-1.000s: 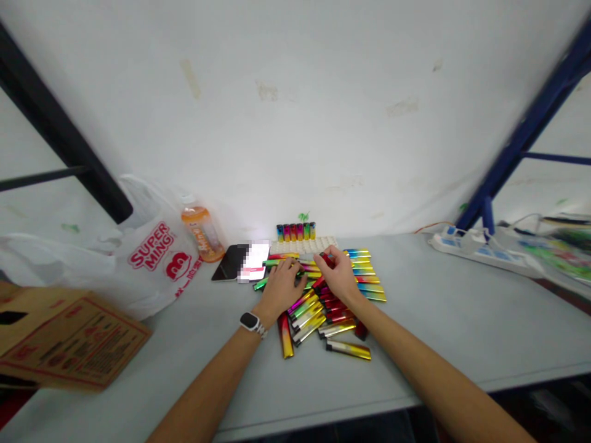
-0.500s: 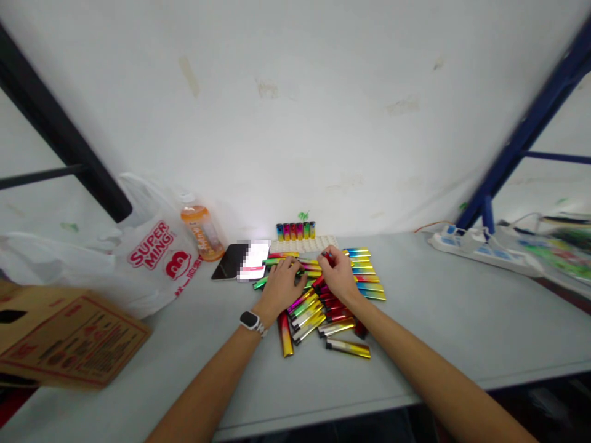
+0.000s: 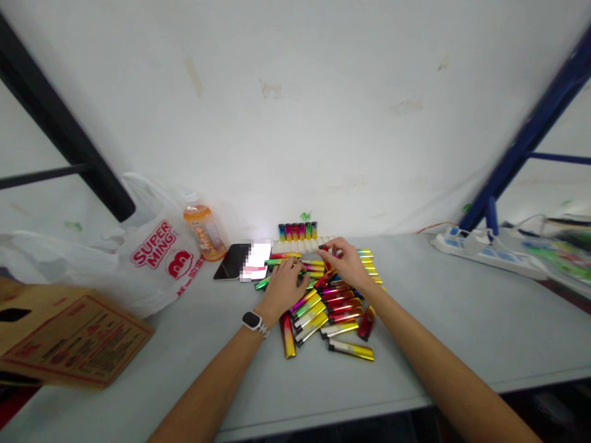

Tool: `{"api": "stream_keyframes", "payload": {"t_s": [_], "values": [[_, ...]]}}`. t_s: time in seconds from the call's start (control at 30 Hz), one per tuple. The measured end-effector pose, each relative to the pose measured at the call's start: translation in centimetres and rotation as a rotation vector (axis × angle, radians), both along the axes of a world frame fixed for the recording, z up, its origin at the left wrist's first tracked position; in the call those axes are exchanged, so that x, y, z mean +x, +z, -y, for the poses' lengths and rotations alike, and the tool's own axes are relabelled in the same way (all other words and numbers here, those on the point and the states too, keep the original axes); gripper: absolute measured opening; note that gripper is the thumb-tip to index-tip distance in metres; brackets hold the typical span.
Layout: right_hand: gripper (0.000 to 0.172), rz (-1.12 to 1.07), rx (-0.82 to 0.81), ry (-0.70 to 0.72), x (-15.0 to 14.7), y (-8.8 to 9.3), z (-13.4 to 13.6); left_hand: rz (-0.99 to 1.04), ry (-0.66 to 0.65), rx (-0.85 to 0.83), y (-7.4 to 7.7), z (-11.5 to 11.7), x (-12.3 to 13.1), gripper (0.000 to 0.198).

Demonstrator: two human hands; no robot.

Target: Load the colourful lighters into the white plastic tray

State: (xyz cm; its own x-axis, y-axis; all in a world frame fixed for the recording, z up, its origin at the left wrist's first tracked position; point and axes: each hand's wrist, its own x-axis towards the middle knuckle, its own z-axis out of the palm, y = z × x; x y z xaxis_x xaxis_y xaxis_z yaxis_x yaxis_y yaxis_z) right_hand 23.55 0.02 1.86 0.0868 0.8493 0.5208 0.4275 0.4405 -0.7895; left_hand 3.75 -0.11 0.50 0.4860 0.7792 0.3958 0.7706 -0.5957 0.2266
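A pile of shiny, colourful lighters lies on the table below and between my hands. My left hand, wearing a watch, rests on the left of the pile with fingers stretched and thumb apart. My right hand pinches a red lighter above the pile, its dark end pointing up and left; my fingers hide part of it. Behind the hands is a white holder with small holes. Along its back edge stands a row of several upright lighters.
A tablet, partly pixelated, lies left of the pile. Farther left are an orange drink bottle, a white plastic bag and a cardboard box. A power strip sits at the right. The wall rises behind the table.
My right hand has moved slightly right and up toward the holder, with the red lighter now tilted in its fingers. My left hand stays on the pile. The view has shifted a little.
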Motion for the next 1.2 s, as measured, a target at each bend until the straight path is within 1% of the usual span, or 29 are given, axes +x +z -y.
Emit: {"api": "stream_keyframes", "payload": {"t_s": [0.03,0.13,0.27,0.4,0.5,0.6,0.73,0.83,1.03,1.2], "values": [[0.028,0.009,-0.009,-0.015,0.5,0.1,-0.5,0.001,-0.003,-0.001,0.0,0.0,0.0,0.018],[0.028,0.017,-0.066,0.004,1.9,0.4,-2.0,0.003,-0.007,-0.007,-0.1,0.0,-0.1,0.018],[0.027,0.064,-0.065,-0.06,3.1,1.2,-4.2,0.004,-0.005,-0.014,-0.1,0.0,-0.2,0.019],[0.021,0.156,-0.035,-0.086,3.6,2.0,-6.4,-0.009,0.007,-0.028,0.0,0.0,-0.2,0.02],[0.014,0.236,-0.027,-0.07,3.7,2.4,-8.0,-0.012,0.009,-0.033,0.1,0.1,-0.2,0.02],[0.011,0.323,-0.042,-0.062,3.7,2.6,-9.2,-0.005,0.006,-0.032,0.1,0.1,-0.2,0.019],[0.011,0.435,-0.048,-0.053,3.6,2.7,-10.2,-0.008,0.007,-0.038,0.1,0.0,-0.2,0.019],[0.014,0.47,-0.051,-0.024,3.6,2.8,-10.6,-0.004,0.003,-0.033,-0.1,-0.1,-0.2,0.019],[0.019,0.562,-0.016,-0.033,4.0,3.4,-11.5,0.0,-0.001,-0.017,-0.2,-0.1,-0.3,0.019],[0.023,0.695,-0.009,0.047,4.6,4.4,-12.5,-0.003,0.0,-0.025,-0.1,-0.2,-0.3,0.019]]}}
